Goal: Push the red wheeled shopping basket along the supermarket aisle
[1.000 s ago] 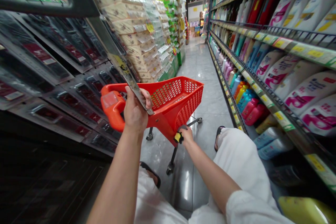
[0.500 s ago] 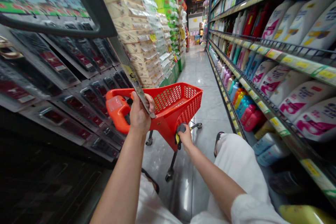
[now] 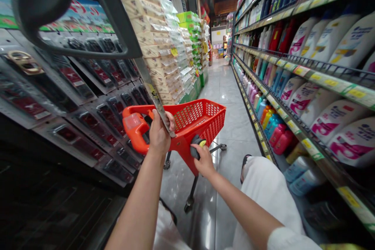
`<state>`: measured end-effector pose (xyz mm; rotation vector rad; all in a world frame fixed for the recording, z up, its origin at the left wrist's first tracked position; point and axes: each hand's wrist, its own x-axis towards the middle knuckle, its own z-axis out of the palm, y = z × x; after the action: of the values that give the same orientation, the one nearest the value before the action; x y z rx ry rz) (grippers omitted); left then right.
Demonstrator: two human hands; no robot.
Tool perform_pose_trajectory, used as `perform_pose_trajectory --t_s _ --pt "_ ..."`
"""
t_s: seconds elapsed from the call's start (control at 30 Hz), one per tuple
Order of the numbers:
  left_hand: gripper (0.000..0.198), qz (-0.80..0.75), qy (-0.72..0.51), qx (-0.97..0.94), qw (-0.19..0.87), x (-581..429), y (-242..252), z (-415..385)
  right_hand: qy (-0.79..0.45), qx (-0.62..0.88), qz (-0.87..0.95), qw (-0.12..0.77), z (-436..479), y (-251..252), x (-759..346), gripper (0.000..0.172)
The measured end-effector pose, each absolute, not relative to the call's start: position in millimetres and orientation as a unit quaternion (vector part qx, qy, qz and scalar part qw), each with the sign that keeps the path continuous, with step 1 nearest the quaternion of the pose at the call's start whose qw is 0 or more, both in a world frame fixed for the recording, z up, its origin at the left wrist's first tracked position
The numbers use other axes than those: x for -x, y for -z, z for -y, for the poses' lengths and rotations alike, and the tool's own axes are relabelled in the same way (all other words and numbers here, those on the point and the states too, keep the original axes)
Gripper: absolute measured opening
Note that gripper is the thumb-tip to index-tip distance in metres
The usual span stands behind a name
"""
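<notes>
My left hand [image 3: 159,133] is closed around the lower end of a long hand saw. The saw's grey blade [image 3: 146,82] runs up and left to a big dark handle [image 3: 58,11] close to the camera. The hand sits just above the orange handle [image 3: 134,133] of a small red shopping cart [image 3: 205,119]. My right hand [image 3: 202,160] grips a small round black and yellow object [image 3: 199,141] against the near side of the basket. I cannot make out what that object is. The basket looks empty.
This is a narrow shop aisle with a glossy grey tiled floor [image 3: 234,117]. Packaged tools [image 3: 88,117] hang on the left, and stacked tissue packs [image 3: 158,47] stand behind them. Shelves of bottles and refill pouches [image 3: 322,97] line the right. My white-clad knee [image 3: 263,187] is low right.
My right hand has lifted the black and yellow object from under the basket up to its side. The view has tilted up, so the saw's handle now shows. My left hand keeps its grip.
</notes>
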<state>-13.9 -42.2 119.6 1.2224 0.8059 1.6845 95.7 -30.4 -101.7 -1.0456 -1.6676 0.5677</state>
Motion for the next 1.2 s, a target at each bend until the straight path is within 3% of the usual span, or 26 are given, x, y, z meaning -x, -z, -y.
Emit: perform_pose_trajectory --t_s 0.2,0.37,0.47,0.57,0.67,0.77,0.93,1.03,1.2 --pt "0.055 -0.330 -0.683 -0.488 0.433 13.3 -118.6 41.3 -0.254 0.527 0.535 0.609 14.9 75.5 -82.9 0.067" --pt "0.056 -0.331 -0.679 -0.494 0.431 14.9 -116.1 39.4 -0.338 0.420 0.572 0.619 43.6 42.7 -86.8 0.062" --pt "0.056 -0.345 -0.676 -0.492 0.427 17.0 -116.1 42.0 -0.297 0.412 0.579 0.638 47.5 19.2 -106.4 0.061" --pt "0.058 -0.376 -0.639 -0.515 0.431 24.2 -122.2 48.0 -0.245 0.434 0.633 0.592 38.5 -3.7 -112.9 0.064" --pt "0.064 -0.439 -0.542 -0.578 0.423 39.4 -133.1 54.5 -0.217 0.428 0.708 0.519 39.4 -21.4 -100.5 0.057" --pt "0.066 -0.472 -0.472 -0.633 0.393 58.4 -139.8 56.7 -0.213 0.384 0.730 0.524 54.1 -27.5 -85.5 0.049" --pt "0.077 -0.441 -0.422 -0.592 0.527 78.5 -134.9 50.3 -0.223 0.382 0.720 0.535 65.2 -13.5 -81.5 0.054" --pt "0.065 -0.414 -0.457 -0.546 0.568 78.0 -133.8 48.5 -0.226 0.418 0.685 0.553 68.1 -9.7 -74.3 0.054" --pt "0.033 -0.384 -0.552 -0.475 0.568 70.1 -137.8 52.6 -0.199 0.339 0.687 0.611 85.9 -11.4 -52.3 0.052"
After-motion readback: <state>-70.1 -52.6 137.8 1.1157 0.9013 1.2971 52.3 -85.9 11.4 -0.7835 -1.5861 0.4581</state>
